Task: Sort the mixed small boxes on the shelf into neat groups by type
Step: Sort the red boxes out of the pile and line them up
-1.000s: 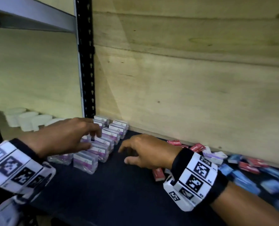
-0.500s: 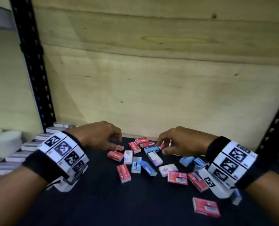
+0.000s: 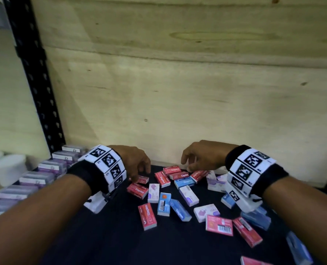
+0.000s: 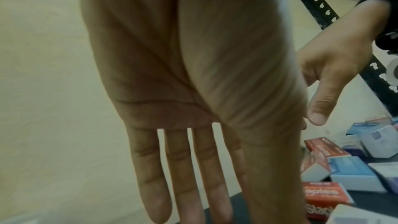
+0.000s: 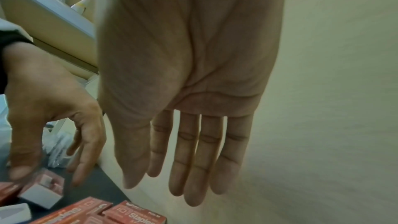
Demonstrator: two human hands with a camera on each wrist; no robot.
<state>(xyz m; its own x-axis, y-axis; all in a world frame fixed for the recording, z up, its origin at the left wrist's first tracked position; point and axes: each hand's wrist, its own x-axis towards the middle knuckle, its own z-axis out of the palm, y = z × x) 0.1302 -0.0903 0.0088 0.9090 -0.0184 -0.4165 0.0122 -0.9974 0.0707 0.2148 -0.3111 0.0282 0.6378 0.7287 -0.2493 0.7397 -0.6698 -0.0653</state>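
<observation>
- The left hand (image 3: 134, 161) hangs over the left edge of the scatter of small boxes on the dark shelf (image 3: 105, 236). Its fingers point down, straight and slightly spread in the left wrist view, and hold nothing.
- Directly below its fingertips (image 3: 135, 177) lies a red box (image 3: 142, 179). The right wrist view shows thumb and fingers just above that box, and I cannot tell whether they touch it.
- The right hand (image 3: 202, 157) hovers at the back of the pile near the plywood back wall (image 3: 178, 92). Its fingers are loose and extended, and it grips nothing.
- Just under and in front of the right hand sit three red staples boxes (image 3: 179, 175), close together near the wall. Whether the fingertips touch them is unclear.
- Between the two hands and nearer the viewer, the mixed boxes lie at odd angles: red ones (image 3: 147, 216), blue ones (image 3: 164, 203) and white-and-purple ones (image 3: 189, 195), some touching, some apart.
- More red and blue boxes (image 3: 219, 225) lie under and beyond the right wrist, out to the right edge of the shelf.
- To the left of the left forearm, well apart from the pile, rows of purple-and-white boxes (image 3: 52, 166) stand neatly, running back to the black shelf upright (image 3: 34, 73).
- Beyond the upright, white tubs (image 3: 9, 169) stand blurred.
</observation>
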